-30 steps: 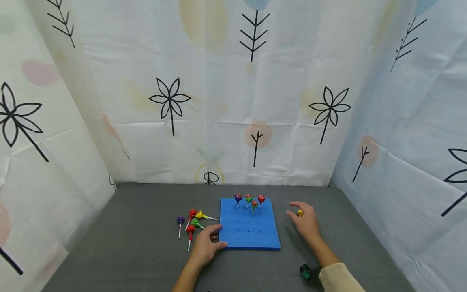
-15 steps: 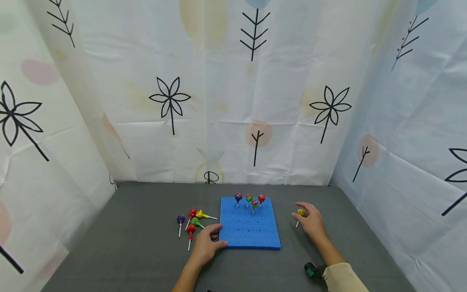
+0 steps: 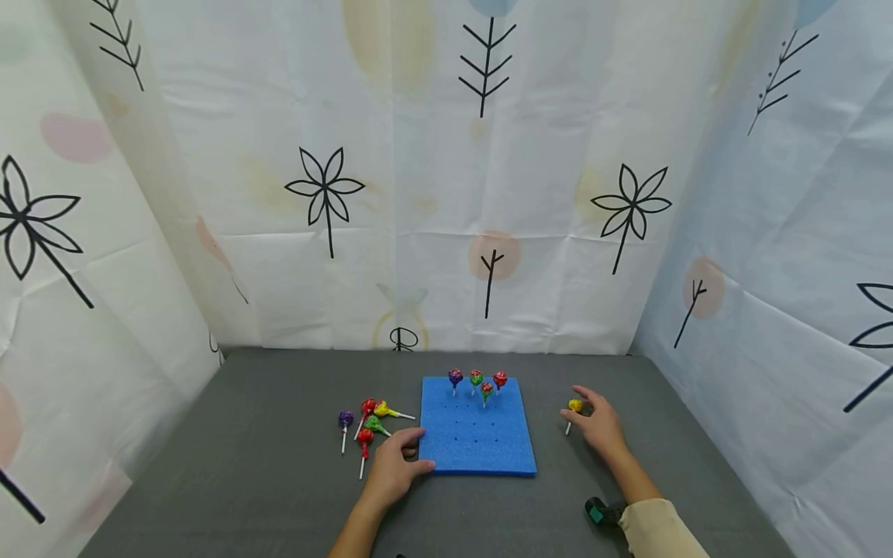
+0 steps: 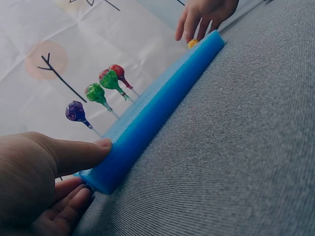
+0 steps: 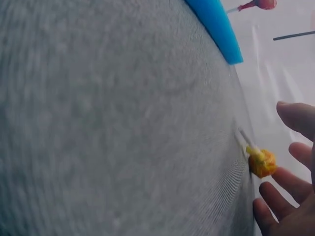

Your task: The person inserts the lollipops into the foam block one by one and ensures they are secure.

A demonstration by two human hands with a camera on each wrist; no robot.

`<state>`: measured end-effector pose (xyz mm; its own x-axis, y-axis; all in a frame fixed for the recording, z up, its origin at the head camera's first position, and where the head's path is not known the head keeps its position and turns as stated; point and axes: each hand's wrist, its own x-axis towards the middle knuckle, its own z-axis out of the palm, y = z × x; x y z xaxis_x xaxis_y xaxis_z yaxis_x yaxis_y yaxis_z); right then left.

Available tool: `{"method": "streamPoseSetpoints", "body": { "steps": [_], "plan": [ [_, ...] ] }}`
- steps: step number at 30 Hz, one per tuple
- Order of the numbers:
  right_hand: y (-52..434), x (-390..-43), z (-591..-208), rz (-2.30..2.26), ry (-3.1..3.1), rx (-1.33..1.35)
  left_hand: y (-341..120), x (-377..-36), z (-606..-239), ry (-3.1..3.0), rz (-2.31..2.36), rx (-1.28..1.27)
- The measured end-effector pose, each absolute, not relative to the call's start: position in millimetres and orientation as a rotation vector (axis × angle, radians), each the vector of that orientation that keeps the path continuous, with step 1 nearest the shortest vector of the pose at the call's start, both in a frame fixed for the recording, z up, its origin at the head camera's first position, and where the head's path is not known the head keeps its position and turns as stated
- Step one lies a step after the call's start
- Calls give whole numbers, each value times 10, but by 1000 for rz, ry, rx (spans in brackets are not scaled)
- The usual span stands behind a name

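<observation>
The right hand [image 3: 601, 426] rests on the grey fabric-covered bench [image 3: 279, 480], to the right of the square blue foam board with rows of small holes [image 3: 477, 438]. Its fingers are spread and relaxed, holding nothing. A yellow-wrapped lollipop on a white stick [image 3: 574, 408] lies flat on the bench just at the fingertips; in the right wrist view the yellow lollipop [image 5: 262, 162] sits beside the fingers [image 5: 290, 179], and contact cannot be told. It is clear of the board's right edge.

The left hand [image 3: 394, 465] is at the board's near left corner. In the left wrist view the thumb [image 4: 81, 152] lies straight along the top of the foam edge [image 4: 147, 123] and the other fingers curl under the corner, so the hand grips the board.

Four lollipops stand upright in holes along the far rows of the board: a purple one [image 3: 455, 378], a green one [image 3: 476, 378], a red one [image 3: 499, 379] and a green-red one [image 3: 486, 390] one row nearer.

Left of the board lies a loose group of lollipops on the bench: a purple one [image 3: 345, 420] apart at the left, then red [image 3: 367, 407], yellow [image 3: 381, 410], green [image 3: 373, 424] and another red [image 3: 364, 437] close together.

A beige sleeve [image 3: 659, 531] covers the right forearm, with a dark green device [image 3: 598, 511] at the wrist. Printed white cloth with leaf drawings [image 3: 446, 170] surrounds the bench.
</observation>
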<state>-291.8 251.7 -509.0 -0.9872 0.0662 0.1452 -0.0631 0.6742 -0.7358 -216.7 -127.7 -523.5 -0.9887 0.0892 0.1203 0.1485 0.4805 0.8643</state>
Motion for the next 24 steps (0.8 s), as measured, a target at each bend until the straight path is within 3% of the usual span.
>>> {"method": "streamPoseSetpoints", "body": {
  "steps": [24],
  "plan": [
    [2660,-3007,-5130,1082,-2793,192,-1275,-2172,-5267,-2646,-1541,-210]
  ]
}}
